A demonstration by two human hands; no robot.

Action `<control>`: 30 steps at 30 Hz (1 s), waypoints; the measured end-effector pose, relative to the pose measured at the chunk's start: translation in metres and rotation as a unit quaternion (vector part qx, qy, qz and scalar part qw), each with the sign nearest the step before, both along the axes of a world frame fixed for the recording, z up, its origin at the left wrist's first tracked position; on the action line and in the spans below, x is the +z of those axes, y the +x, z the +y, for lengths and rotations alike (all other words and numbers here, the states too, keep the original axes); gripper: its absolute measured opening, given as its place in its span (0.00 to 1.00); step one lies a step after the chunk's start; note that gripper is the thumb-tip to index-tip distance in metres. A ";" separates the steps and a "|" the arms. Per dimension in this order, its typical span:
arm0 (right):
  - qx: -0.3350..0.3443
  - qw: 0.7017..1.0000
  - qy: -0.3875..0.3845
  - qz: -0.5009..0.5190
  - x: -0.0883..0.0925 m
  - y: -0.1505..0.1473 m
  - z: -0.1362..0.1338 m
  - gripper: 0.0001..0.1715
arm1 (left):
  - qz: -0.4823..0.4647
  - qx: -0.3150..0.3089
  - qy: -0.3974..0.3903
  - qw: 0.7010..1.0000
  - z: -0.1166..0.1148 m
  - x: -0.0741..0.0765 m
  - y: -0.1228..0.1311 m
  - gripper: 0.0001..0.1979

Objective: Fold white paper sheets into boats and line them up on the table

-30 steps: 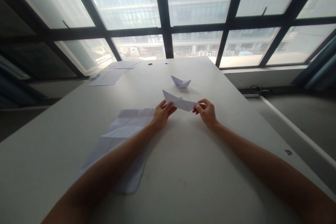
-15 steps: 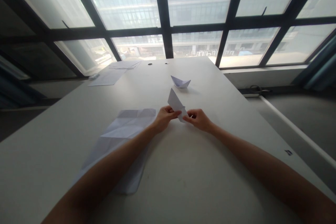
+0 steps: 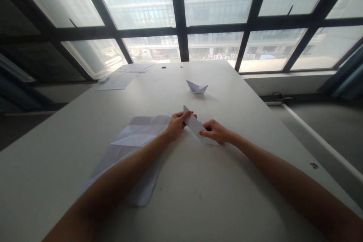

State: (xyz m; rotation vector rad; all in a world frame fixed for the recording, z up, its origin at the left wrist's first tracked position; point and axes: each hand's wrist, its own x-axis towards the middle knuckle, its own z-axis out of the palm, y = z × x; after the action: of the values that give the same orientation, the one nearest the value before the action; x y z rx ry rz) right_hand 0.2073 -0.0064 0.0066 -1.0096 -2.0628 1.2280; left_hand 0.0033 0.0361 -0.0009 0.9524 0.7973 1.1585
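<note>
A small folded piece of white paper (image 3: pixel 195 126) is held between both hands above the white table. My left hand (image 3: pixel 177 124) is closed on its upper left part, thumb on the near face. My right hand (image 3: pixel 214 131) pinches the lower right part, with the thumb in front and the other fingers mostly hidden behind. Beyond the hands a folded paper boat (image 3: pixel 197 88) stands on the table. Under and beside my left forearm lies a creased white sheet (image 3: pixel 133 132).
The white table (image 3: pixel 181 181) runs away toward large windows. Several paper sheets (image 3: pixel 116 82) lie at its far left. A round dark hole (image 3: pixel 163 67) is near the far edge, and a small dark mark (image 3: pixel 314 165) is close to the right edge.
The folded paper has tilted and now stretches down to the right. My left hand has moved up toward its tip, while my right hand has shifted slightly right and down.
</note>
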 end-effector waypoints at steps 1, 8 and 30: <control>0.010 1.000 -0.005 -0.002 0.001 0.000 0.000 0.11 | -0.013 0.014 -0.004 1.000 0.001 0.000 0.000 0.17; 0.016 1.000 -0.025 -0.010 0.001 0.001 0.003 0.12 | -0.060 0.049 -0.028 0.997 0.004 0.001 0.001 0.16; -0.118 0.993 -0.004 0.022 -0.004 -0.010 0.000 0.14 | 0.031 0.017 0.030 0.999 -0.007 -0.002 0.006 0.18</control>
State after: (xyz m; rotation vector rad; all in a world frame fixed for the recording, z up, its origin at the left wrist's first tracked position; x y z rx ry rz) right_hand 0.1968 -0.0065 0.0024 -1.1821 -1.8451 1.1271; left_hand 0.0091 0.0293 -0.0029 1.0311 0.8348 1.1933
